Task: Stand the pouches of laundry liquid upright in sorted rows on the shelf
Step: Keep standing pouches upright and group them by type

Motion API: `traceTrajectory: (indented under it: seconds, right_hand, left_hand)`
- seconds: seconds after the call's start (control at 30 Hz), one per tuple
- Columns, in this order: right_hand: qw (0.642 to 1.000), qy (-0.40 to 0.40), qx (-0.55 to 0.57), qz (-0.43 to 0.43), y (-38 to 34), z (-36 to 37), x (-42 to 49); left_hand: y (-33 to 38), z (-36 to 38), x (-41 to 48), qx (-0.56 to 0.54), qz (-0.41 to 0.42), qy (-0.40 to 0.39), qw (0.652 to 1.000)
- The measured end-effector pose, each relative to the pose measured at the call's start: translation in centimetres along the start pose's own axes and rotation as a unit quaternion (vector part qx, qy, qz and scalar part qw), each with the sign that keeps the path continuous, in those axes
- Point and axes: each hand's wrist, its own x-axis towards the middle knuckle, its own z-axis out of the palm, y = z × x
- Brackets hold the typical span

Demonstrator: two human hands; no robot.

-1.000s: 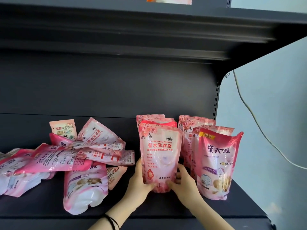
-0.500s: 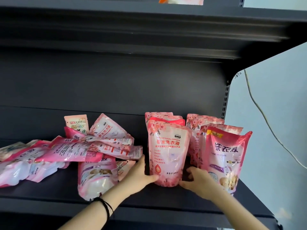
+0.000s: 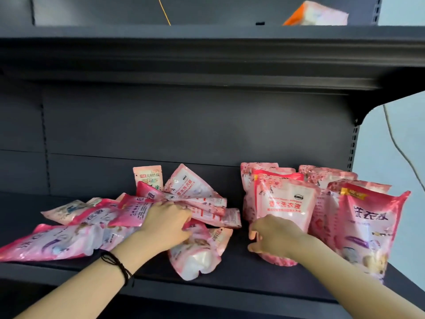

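Note:
Pink laundry-liquid pouches fill the dark shelf (image 3: 241,277). At the right stand two upright rows: a pale pink floral pouch (image 3: 285,203) fronts the left row, and a deeper pink pouch (image 3: 368,226) fronts the right one. My right hand (image 3: 273,236) hovers at the pale pouch's lower front, fingers loosely apart, gripping nothing that I can see. To the left lies a jumbled pile of pouches (image 3: 202,203). My left hand (image 3: 165,223) sits on that pile with its fingers curled into a flat-lying pouch. Another pouch (image 3: 197,256) lies below that hand.
A small pouch (image 3: 148,178) leans at the back of the pile. The upper shelf (image 3: 207,54) overhangs closely and carries an orange-and-white pack (image 3: 315,16). A grey cable (image 3: 395,143) hangs on the wall to the right. The shelf's front edge is near my forearms.
My left hand has left the pale upright pouch and moved left onto the lying pile. My right hand has loosened at the pouch's base. The camera has moved closer and tilted up.

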Motion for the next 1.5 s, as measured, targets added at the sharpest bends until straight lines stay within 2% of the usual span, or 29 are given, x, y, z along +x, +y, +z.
traceTrajectory:
  seconds: [0.23,0.3,0.37,0.4,0.47,0.53,0.63,0.73,0.8,0.87,0.97,1.07,1.13,1.2,1.27,1.3,1.37,1.5]
  right_hand:
    - [0.998,0.052,0.007,-0.019,-7.3,-0.6,5.8]
    - [0.996,0.083,0.009,-0.027,-8.4,-0.6,7.4]
    - [0.99,0.129,0.032,-0.038,-9.0,-0.5,9.2]
    - [0.986,0.151,0.047,-0.049,-9.2,-0.5,10.2]
    - [0.979,0.18,0.064,-0.076,-9.5,-0.2,12.4]
    - [0.974,0.189,0.084,-0.096,-9.6,0.1,14.6]
    - [0.969,0.176,0.106,-0.136,-9.6,0.8,17.9]
    - [0.97,0.155,0.068,-0.172,-9.8,1.7,20.1]
    - [0.972,0.179,0.049,-0.147,-9.9,2.3,21.1]
    - [0.968,0.224,0.084,-0.078,-9.7,2.4,21.8]
    - [0.924,0.308,0.227,-0.002,-8.4,1.6,22.7]
    - [0.86,0.373,0.347,0.003,-7.4,-0.2,22.7]
    - [0.811,0.395,0.431,0.009,-7.3,-1.5,22.4]
    - [0.738,0.399,0.544,0.017,-7.4,-2.4,22.3]
    - [0.665,0.386,0.638,0.019,-7.8,-2.7,22.2]
    - [0.641,0.376,0.669,0.018,-8.0,-2.7,22.2]
    - [0.616,0.348,0.706,0.019,-8.5,-2.5,22.0]
    - [0.61,0.321,0.725,0.015,-9.2,-2.1,21.4]
  left_hand:
    - [-8.4,1.8,0.8,0.018,-0.027,-0.012,0.999]
    - [-9.5,2.8,1.5,-0.018,-0.03,-0.005,0.999]
    - [-10.3,3.9,2.6,-0.106,-0.049,-0.004,0.993]
    - [-10.5,4.5,3.3,-0.185,-0.066,-0.007,0.981]
    - [-10.7,5.7,4.9,-0.345,-0.107,-0.014,0.933]
    - [-10.8,6.7,6.4,-0.425,-0.135,-0.021,0.895]
    - [-11.2,7.9,7.8,-0.453,-0.135,-0.041,0.88]
    - [-11.9,8.8,8.4,-0.454,-0.124,-0.071,0.879]
    - [-12.7,9.3,8.7,-0.469,-0.123,-0.082,0.871]
    - [-13.5,9.5,9.3,-0.5,-0.141,-0.064,0.852]
    - [-13.7,9.5,10.4,-0.551,-0.194,-0.009,0.811]
    - [-12.8,9.1,11.5,-0.605,-0.209,0.013,0.768]
    - [-11.9,8.8,12.3,-0.659,-0.235,0.017,0.714]
    - [-11.0,8.3,12.7,-0.72,-0.267,0.029,0.64]
    - [-10.3,8.1,13.0,-0.777,-0.248,0.025,0.579]
    - [-10.0,7.9,13.0,-0.799,-0.227,0.019,0.557]
    - [-9.6,7.8,13.0,-0.823,-0.2,0.018,0.532]
    - [-9.4,7.2,12.8,-0.833,-0.21,0.062,0.508]
